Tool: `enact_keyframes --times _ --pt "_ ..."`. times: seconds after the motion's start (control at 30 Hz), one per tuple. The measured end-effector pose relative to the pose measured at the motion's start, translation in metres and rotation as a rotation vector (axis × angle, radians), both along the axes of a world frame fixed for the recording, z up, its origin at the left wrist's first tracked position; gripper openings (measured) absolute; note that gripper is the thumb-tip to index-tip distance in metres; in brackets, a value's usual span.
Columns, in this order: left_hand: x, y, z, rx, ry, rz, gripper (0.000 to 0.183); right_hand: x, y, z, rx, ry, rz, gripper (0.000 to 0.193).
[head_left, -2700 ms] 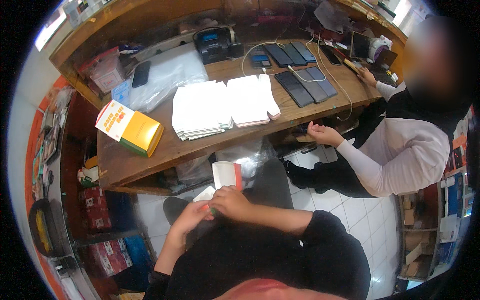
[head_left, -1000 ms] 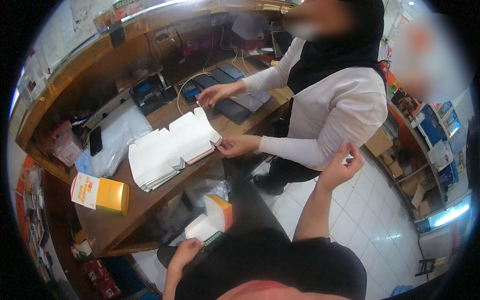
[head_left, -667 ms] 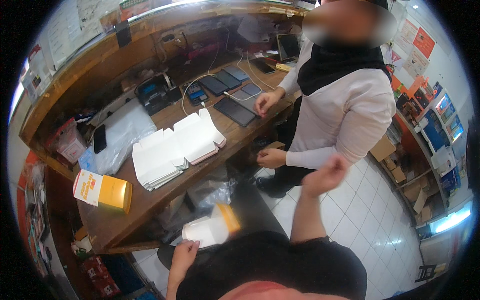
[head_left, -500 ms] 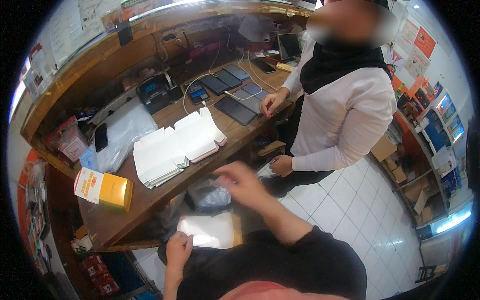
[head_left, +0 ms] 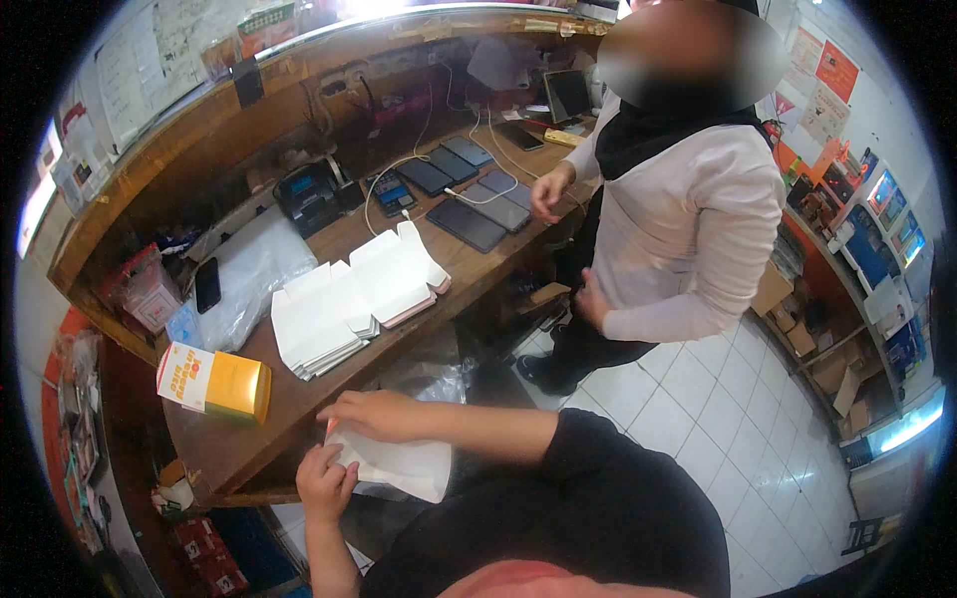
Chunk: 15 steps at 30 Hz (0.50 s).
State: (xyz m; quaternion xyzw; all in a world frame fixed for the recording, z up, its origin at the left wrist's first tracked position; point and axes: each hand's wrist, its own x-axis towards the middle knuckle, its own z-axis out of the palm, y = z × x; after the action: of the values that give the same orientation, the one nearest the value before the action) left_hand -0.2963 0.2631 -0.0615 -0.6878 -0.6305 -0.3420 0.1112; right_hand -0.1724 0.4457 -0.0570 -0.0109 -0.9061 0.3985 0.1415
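Observation:
A white cardboard box blank [head_left: 404, 463], its pale inner side up, lies over my lap below the desk edge. At its left edge my left hand [head_left: 327, 480] is closed, pinching the card. My right hand [head_left: 377, 415] reaches across the blank to its far left corner, fingers curled on the edge, where a bit of orange shows. That hand hides part of the card. On the desk beyond lies a stack of flat white box blanks [head_left: 354, 299]. Left of them rests a folded yellow and white box [head_left: 212, 382].
Several phones [head_left: 467, 225] and white cables lie farther along the wooden desk [head_left: 349, 384]. A clear plastic bag [head_left: 254, 264] carries a black phone [head_left: 207, 285], beside a dark machine [head_left: 307, 196]. Another person [head_left: 688, 219] in a white top stands at the desk's right.
My right hand has come left and down onto the blank's far left corner. The blank has shifted left and tilted. The other person's lower hand has moved up toward their waist.

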Motion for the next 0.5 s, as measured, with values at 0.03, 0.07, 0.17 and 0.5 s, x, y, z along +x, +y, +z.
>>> enact_keyframes --times 0.03,0.07,0.17,0.5 --pt "0.001 -0.002 -0.001 0.014 -0.013 0.012 0.03 -0.001 0.0 0.0 0.001 0.028 -0.003 0.049" --pt "0.001 -0.003 -0.002 0.028 -0.026 0.022 0.032 -0.001 0.0 0.001 -0.003 0.04 -0.012 0.048" --pt "-0.006 -0.014 -0.015 -0.006 -0.083 0.024 0.025 0.001 -0.004 0.014 -0.042 0.069 -0.039 0.044" --pt "0.021 0.022 -0.026 0.343 -1.274 0.029 0.098 -0.005 -0.02 0.032 -0.37 0.187 -0.183 0.032"
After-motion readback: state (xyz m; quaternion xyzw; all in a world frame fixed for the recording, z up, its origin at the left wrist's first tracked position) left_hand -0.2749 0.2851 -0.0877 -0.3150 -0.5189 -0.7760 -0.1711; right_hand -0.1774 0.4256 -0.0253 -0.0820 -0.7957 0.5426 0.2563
